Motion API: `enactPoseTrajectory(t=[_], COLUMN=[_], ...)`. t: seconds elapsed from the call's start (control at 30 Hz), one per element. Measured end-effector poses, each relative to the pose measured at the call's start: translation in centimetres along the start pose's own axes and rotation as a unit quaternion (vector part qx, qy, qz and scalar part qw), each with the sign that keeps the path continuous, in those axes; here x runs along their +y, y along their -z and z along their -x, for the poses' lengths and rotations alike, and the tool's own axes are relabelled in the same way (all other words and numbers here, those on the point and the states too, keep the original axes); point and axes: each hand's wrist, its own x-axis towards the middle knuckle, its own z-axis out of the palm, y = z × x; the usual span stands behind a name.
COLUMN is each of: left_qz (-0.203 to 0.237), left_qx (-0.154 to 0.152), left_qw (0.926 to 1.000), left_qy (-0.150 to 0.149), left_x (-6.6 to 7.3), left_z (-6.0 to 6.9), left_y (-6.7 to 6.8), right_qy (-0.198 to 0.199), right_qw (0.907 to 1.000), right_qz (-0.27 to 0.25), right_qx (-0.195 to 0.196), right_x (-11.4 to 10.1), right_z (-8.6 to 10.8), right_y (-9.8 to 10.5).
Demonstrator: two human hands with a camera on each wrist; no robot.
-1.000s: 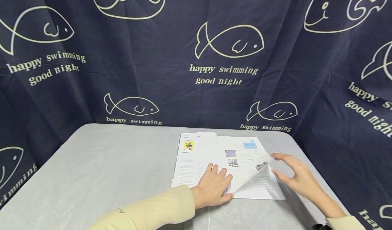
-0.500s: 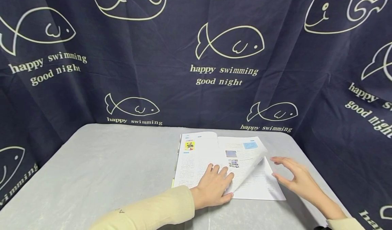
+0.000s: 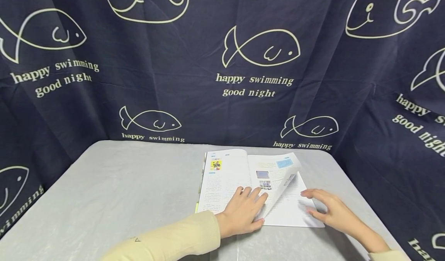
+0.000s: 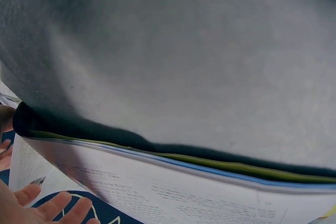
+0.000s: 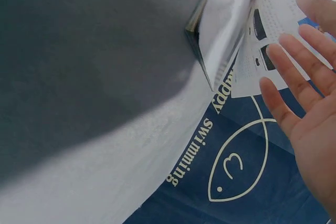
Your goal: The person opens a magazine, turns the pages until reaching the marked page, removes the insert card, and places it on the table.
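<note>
An open book [image 3: 213,191] with printed pages and small pictures lies on the table, right of centre in the head view. My left hand [image 3: 241,211] rests on it near the spine at the front, fingers spread. One right-hand page [image 3: 279,189] stands partly lifted, its lower outer corner bent up and over to the left. Beside the book's right edge is my right hand [image 3: 336,211], fingers loosely bent, thumb apart, with nothing between them. In the right wrist view its palm [image 5: 320,129] shows bare near the raised sheet [image 5: 273,19]. The left wrist view shows the book's near edge [image 4: 220,169].
A grey cloth covers the table [image 3: 139,183]. Dark blue curtains [image 3: 194,79] printed with fish and words hang behind it and at both sides.
The page corner has left my right fingers and leaned further left. My right hand has moved slightly down and left, over the book's right edge. The left hand stays almost still.
</note>
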Motion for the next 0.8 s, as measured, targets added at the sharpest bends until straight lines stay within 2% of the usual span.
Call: enactPoseTrajectory(t=[0.17, 0.33, 0.8], left_qz=[-0.009, -0.014, -0.006], left_qx=[0.023, 0.033, 0.037], left_qw=[0.9997, 0.9994, 0.9993], left_qy=[-0.001, -0.001, 0.004], left_x=[0.0, 0.0, 0.2], left_z=[0.0, 0.0, 0.0], left_y=[0.1, 0.0, 0.1], right_qy=[-0.011, -0.015, -0.021], right_qw=[0.9997, 0.9991, 0.998], right_qz=[-0.013, -0.012, -0.025], right_qx=[-0.016, -0.037, -0.055], right_x=[-0.2, -0.4, -0.5], right_z=[0.5, 0.8, 1.6], right_y=[-0.4, -0.5, -0.9])
